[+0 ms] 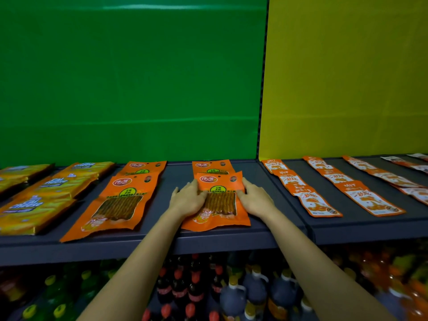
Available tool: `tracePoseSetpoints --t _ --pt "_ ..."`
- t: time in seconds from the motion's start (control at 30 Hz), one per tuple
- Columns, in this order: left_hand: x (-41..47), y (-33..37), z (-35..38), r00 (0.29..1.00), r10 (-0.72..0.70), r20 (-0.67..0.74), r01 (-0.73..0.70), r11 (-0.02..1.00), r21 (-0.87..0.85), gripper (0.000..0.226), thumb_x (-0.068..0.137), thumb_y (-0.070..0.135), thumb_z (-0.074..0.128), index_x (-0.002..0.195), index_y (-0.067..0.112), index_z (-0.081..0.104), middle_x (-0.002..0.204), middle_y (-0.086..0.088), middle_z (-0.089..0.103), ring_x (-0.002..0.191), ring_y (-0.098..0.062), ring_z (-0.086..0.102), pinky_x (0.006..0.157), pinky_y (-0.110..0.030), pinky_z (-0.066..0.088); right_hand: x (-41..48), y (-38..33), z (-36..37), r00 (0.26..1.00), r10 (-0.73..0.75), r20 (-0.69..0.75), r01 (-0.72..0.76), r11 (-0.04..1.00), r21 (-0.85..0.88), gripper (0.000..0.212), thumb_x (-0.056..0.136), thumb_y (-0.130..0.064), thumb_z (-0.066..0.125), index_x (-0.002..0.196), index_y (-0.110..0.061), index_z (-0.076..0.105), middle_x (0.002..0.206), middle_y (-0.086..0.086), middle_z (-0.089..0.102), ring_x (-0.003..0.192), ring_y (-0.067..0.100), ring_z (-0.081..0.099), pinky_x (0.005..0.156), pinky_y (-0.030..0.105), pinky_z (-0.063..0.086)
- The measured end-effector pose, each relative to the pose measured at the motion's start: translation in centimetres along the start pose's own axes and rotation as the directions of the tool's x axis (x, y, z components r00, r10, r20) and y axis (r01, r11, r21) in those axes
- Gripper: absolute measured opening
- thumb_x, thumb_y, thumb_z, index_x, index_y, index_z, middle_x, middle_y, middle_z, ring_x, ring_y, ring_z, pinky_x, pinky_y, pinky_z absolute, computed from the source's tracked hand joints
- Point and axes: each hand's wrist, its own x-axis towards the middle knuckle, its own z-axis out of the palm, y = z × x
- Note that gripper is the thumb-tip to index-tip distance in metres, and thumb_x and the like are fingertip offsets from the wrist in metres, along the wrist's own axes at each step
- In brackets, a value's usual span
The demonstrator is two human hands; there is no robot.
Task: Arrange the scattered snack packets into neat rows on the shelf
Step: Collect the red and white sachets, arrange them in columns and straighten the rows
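Shelf (162, 242): grey; yellow packs (41, 205) at left, sachets (317, 200) in rows at right.
Mid-shelf row: front packet (218, 181) near the shelf's front edge, overlapping the back packet (212, 166).
Left hand (186, 200), right hand (256, 200): flat, fingers fairly straight, pressing the front packet's two sides.
Step, as judged: squaring this packet in its row. Next likely calls for straightening the tilted packet (118, 200) to the left.
Hidden: the front packet's side edges are under the hands; bottles (234, 295) below are dim; far-right sachets are cut off.
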Motion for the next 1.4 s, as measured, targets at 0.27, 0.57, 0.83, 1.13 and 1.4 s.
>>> tracePoseSetpoints --t 0.27,0.57,0.83,1.13,1.4 --pt "-1.1 0.5 -0.6 0.999 -0.026 -0.047 0.013 0.969 -0.248 0.043 0.098 0.029 0.038 0.138 0.015 0.037 0.138 -0.008 0.05 0.124 -0.027 0.049 0.106 -0.04 0.036 0.2 0.4 -0.1 1.0 -0.026 -0.005 0.026 0.999 0.021 0.054 0.098 -0.031 0.036 0.149 -0.019 0.022 0.147 0.011 0.039 0.138 0.027 0.034 0.113 0.044 0.029" --pt "-1.7 0.8 -0.7 1.0 -0.007 -0.029 0.004 0.994 -0.113 0.053 0.095 0.034 0.046 0.141 0.013 0.031 0.142 -0.007 0.047 0.127 -0.026 0.048 0.103 -0.036 0.037 0.1 0.3 -0.3 0.999 -0.029 -0.034 0.028 0.999 -0.029 0.046 0.099 -0.03 0.032 0.144 -0.02 0.031 0.134 0.008 0.055 0.125 0.028 0.049 0.107 0.042 0.036" --pt "-1.4 0.7 -0.4 1.0 0.003 -0.018 -0.004 0.998 -0.055 0.052 0.096 0.035 0.042 0.141 0.012 0.031 0.145 -0.008 0.043 0.131 -0.026 0.042 0.11 -0.039 0.03 0.2 0.6 -0.1 1.0 -0.017 -0.012 0.016 1.0 -0.009 0.049 0.099 -0.033 0.03 0.146 -0.02 0.027 0.135 0.009 0.054 0.125 0.028 0.049 0.109 0.044 0.035" --pt "-1.7 0.3 -0.4 0.98 0.043 -0.195 -0.066 0.991 -0.116 0.044 0.096 0.031 0.042 0.132 0.006 0.046 0.145 -0.014 0.041 0.134 -0.027 0.037 0.107 -0.038 0.032 -1.0 -1.2 -1.2 0.994 -0.003 -0.113 0.006 1.0 0.023 0.061 0.097 -0.035 0.039 0.148 -0.009 0.019 0.154 0.009 0.027 0.143 0.027 0.021 0.114 0.041 0.022" --pt "-2.4 -7.5 -8.0 0.893 0.012 -0.451 -0.014 1.0 -0.003 0.035 0.093 0.022 0.047 0.123 0.006 0.054 0.129 -0.016 0.055 0.124 -0.031 0.046 0.101 -0.038 0.037 -2.4 -10.3 -0.4 0.981 -0.148 -0.126 0.178 0.944 0.277 0.047 0.096 -0.021 0.046 0.141 -0.011 0.037 0.144 0.005 0.044 0.133 0.022 0.039 0.112 0.035 0.03"
